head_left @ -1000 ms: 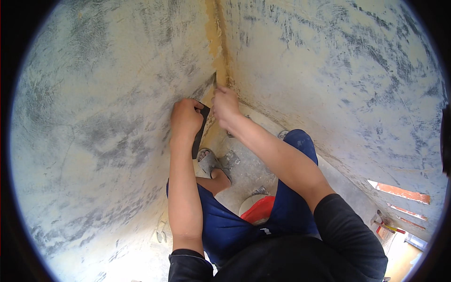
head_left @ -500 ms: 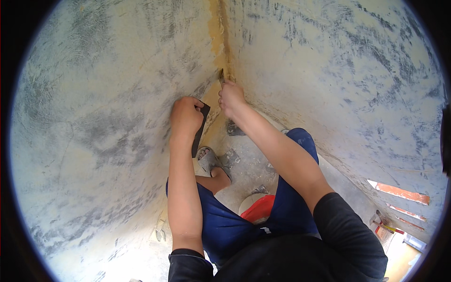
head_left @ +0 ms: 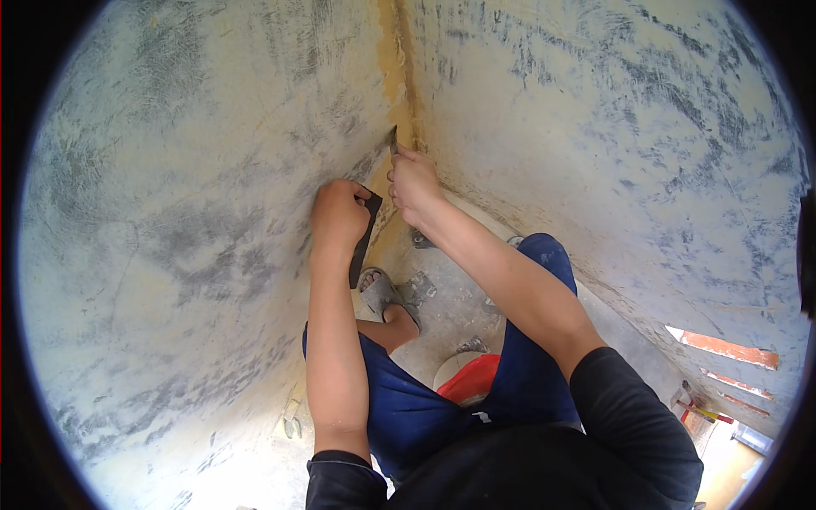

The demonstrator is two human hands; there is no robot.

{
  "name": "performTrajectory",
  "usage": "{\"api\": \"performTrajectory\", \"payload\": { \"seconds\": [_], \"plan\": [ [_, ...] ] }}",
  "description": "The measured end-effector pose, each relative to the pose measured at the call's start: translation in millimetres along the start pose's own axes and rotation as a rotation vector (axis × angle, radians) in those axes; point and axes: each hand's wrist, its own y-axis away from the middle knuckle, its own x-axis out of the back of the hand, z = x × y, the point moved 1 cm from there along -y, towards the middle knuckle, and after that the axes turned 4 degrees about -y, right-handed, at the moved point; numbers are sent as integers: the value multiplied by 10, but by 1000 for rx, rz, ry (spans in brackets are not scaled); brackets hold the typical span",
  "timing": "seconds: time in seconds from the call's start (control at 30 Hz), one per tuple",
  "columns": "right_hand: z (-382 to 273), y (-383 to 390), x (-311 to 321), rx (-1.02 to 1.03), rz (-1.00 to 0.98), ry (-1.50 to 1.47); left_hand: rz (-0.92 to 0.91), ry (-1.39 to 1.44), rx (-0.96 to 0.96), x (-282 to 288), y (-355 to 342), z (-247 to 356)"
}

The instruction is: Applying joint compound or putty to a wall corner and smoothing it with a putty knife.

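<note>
Head view gives me two grey-smeared plaster walls meeting; my right hand pinches a scraper into that corner, left hand fisted around a dark trowel beside it.

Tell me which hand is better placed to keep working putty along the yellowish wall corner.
Right, probably. The right hand holds a narrow metal blade with its tip at the yellowish corner seam. The left hand grips a flat dark trowel lower, against the left wall.

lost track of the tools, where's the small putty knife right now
In the head view the small putty knife is just above centre, held in the right hand, its blade against the yellowish wall corner.
</note>
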Motion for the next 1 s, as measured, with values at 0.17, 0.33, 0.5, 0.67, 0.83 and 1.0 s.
{"api": "performTrajectory", "payload": {
  "seconds": [0.17,0.33,0.5,0.67,0.83,1.0],
  "plan": [
    [72,52,-8,28,32,42,-23,24,37,18,21,25],
    [30,-206,8,40,92,-25,-16,-1,19,0,-14,31],
    [138,-326,62,49,114,11,-85,1,81,22,-47,46],
    [206,-326,61,63,93,55,-83,-11,76,74,-26,97],
    [122,-213,40,1,89,45,-78,-15,79,44,-9,75],
    [66,-188,84,-25,46,8,-54,-8,54,5,3,23]
  ]
}}
